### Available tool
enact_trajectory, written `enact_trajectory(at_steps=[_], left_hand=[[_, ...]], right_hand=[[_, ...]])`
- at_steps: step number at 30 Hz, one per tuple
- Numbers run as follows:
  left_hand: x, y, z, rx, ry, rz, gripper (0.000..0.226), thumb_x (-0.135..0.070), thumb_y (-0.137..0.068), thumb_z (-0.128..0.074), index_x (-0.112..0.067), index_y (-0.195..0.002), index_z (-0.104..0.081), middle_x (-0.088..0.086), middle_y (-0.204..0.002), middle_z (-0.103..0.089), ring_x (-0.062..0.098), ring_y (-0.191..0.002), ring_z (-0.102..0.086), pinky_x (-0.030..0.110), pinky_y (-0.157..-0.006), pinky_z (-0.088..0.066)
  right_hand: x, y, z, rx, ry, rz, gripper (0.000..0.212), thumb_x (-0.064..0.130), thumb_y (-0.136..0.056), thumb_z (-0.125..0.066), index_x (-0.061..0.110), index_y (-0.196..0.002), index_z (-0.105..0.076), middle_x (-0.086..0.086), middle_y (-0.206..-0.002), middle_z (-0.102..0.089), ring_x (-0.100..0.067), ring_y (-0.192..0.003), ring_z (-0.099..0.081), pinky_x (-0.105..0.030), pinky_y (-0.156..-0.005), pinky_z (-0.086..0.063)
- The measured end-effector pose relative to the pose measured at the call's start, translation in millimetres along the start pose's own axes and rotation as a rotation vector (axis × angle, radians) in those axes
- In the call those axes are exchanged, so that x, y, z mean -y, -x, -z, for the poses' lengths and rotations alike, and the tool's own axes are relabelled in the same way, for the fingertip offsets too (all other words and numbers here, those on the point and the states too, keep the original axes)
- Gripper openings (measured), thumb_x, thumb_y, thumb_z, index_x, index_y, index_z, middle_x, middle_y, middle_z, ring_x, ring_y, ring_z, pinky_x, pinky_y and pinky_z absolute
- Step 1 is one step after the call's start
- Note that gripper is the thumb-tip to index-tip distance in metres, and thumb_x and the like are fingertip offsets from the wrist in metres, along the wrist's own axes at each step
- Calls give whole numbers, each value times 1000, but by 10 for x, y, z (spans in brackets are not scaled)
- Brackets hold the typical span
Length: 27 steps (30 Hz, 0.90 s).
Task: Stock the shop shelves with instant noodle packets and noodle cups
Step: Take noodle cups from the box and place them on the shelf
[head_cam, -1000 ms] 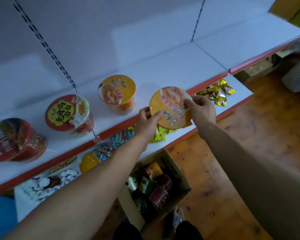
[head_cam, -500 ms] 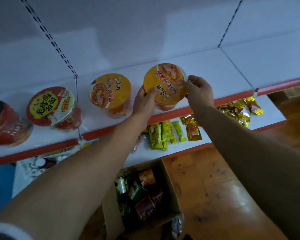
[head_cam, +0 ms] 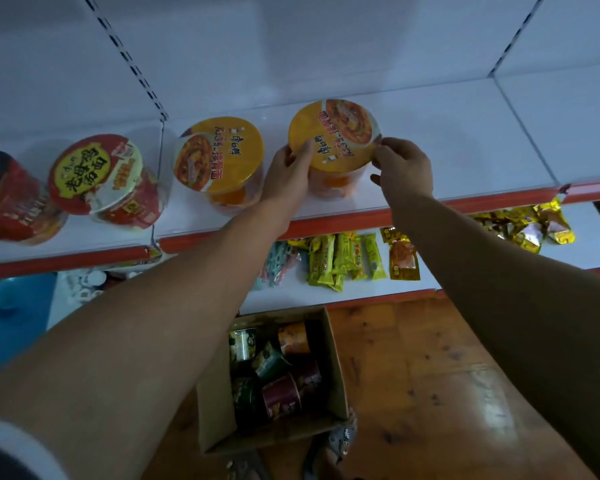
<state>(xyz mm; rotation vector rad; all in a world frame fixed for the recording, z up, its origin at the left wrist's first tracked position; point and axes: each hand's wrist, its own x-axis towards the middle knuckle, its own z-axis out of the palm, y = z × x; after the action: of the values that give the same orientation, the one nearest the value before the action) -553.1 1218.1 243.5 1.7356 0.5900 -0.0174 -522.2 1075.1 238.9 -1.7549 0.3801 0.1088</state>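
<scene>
Four instant noodle cups stand in a row on the white shelf with a red front edge. The rightmost, a round orange-lidded noodle cup, is held from both sides. The left hand wraps its left wall with the thumb laid over the lid rim, and the right hand pinches the lid's right rim with curled fingers. Its base appears to meet the shelf. Just to its left stands a second orange-lidded cup, then a red cup with a red-and-white lid, then a dark red cup at the left edge. On the lower shelf lie green-yellow snack packets and, further right, gold foil packets. Nearer, on the wooden floor, an open brown cardboard box holds more cups.
</scene>
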Motion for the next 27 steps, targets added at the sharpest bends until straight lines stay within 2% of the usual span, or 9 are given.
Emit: enact_trajectory(at_steps=[3, 6, 8, 10, 12, 15, 20, 22, 27], left_hand=[[54, 63, 53, 41, -29, -31, 43, -46, -100, -46, -18, -132, -54, -8, -101, -55, 18, -102, -54, 22, -70, -41], [157, 165, 103, 55, -63, -46, 43, -45, -100, -48, -7, -118, -57, 6, -102, -63, 27, -102, -56, 32, -75, -43], [252, 288, 152, 18, -137, -55, 52, -44, -98, -51, -7, -135, -51, 9, -135, -57, 24, -122, -53, 29, -87, -40], [382, 491, 235, 35, -157, -84, 51, -39, -98, -55, -15, -142, -46, 1, -145, -49, 16, -127, -50, 26, -90, -37], [576, 706, 348, 82, -216, -129, 45, -39, -97, -57, -21, -137, -50, -5, -135, -56, 12, -119, -54, 28, -91, -42], [962, 984, 581, 150, -385, -122, 37, -42, -96, -57, -27, -129, -53, -15, -110, -61, 10, -101, -60, 28, -79, -45], [1772, 1246, 994, 410, -745, 81, 44, -44, -96, -53, -26, -136, -47, -7, -130, -56, 15, -107, -58, 31, -84, -45], [2093, 1295, 1107, 464, -852, 158, 46, -45, -95, -54, -25, -136, -47, -5, -129, -57, 17, -106, -59, 31, -82, -47], [2883, 1386, 1216, 563, -1058, 265, 41, -38, -94, -56, -17, -128, -53, 3, -114, -61, 20, -96, -59, 37, -79, -53]], right_hand=[[-22, 91, 43, -50, 64, -9, 30, 30, -82, -59, 21, -109, -68, 3, -99, -69, -17, -97, -66, -45, -90, -56], [-72, 249, 79, -62, 175, -12, 29, 27, -84, -57, 20, -110, -68, 3, -101, -70, -18, -95, -66, -43, -88, -56], [-127, 378, 81, -74, 239, -21, 25, 25, -84, -55, 20, -105, -67, 1, -98, -70, -19, -92, -66, -42, -84, -57], [-203, 504, 47, -72, 294, -29, 20, 25, -85, -55, 20, -102, -65, 1, -96, -69, -20, -89, -65, -38, -79, -56], [-302, 642, -28, -44, 373, -21, 19, 26, -86, -56, 21, -103, -64, 3, -93, -66, -21, -88, -64, -35, -75, -54], [-473, 875, -193, 32, 491, -24, 23, 27, -86, -57, 21, -107, -65, 2, -93, -65, -22, -87, -60, -29, -69, -44], [-950, 1192, -457, 194, 638, -84, 21, 28, -91, -56, 19, -110, -61, -4, -94, -64, -24, -80, -57, -30, -66, -42], [-1199, 1296, -546, 242, 674, -115, 22, 28, -92, -57, 18, -111, -61, -4, -95, -62, -23, -78, -52, -29, -66, -39], [-2013, 1514, -742, 380, 737, -233, 30, 26, -90, -56, 17, -118, -60, -5, -105, -58, -29, -98, -56, -29, -74, -37]])
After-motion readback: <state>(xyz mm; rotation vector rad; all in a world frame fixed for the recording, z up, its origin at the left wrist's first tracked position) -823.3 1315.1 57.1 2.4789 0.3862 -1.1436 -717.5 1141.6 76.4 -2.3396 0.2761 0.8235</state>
